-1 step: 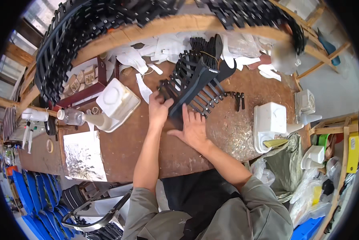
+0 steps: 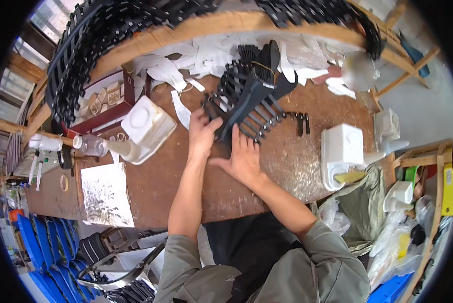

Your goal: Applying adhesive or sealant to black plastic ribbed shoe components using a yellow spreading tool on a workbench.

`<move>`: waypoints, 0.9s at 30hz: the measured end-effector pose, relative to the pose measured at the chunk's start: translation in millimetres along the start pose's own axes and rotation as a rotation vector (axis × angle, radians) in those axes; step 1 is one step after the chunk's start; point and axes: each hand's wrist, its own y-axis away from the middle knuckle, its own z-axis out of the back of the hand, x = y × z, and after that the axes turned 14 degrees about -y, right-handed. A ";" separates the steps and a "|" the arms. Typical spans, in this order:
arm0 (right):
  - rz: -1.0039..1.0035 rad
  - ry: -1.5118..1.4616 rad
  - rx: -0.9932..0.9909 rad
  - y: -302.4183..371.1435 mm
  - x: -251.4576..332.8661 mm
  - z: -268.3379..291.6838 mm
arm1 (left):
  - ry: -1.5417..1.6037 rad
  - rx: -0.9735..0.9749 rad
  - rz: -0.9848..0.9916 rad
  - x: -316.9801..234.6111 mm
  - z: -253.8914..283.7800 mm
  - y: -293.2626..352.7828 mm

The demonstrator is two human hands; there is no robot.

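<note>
A black strappy sandal piece, with a long insole shape and a row of straps along its side, lies slantwise on the brown worktable. My left hand is closed on its near left end, thumb on top and fingers curled among the straps. My right hand lies with fingers stretched against the near edge, thumb spread apart. Behind the piece stands a bundle of similar black straps and soles, tied with a thin band. Some short black straps lie loose to the right. Fingertips of both hands are partly hidden.
A white glue container stands left, another right. A stained paper lies at the left front. White cut pieces are heaped behind. Above the table's back runs a wooden beam hung with black straps. A box holds small blocks.
The view has shifted slightly. The sandal piece's near end has tilted a little between my hands, which keep almost the same places.
</note>
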 end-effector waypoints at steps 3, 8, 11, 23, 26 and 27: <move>0.002 -0.227 -0.112 5.5 -20.8 23.2 | 0.232 0.035 -0.216 -49.1 -37.7 53.8; 0.602 -0.362 -0.294 81.2 -48.6 149.5 | 0.591 -0.016 -0.403 -61.9 -9.9 207.9; 0.681 -0.292 -0.119 122.7 -56.0 177.0 | 0.748 0.028 -0.222 -14.6 22.0 233.6; 0.305 0.144 0.350 214.2 -99.8 150.1 | -0.565 -0.513 -0.153 72.7 42.6 298.1; 0.353 0.062 0.304 204.2 -45.6 150.3 | -0.763 -0.627 -0.365 68.4 73.5 259.3; 0.439 -0.040 0.147 199.9 -34.7 142.1 | -0.736 -0.600 -0.231 53.0 70.7 248.6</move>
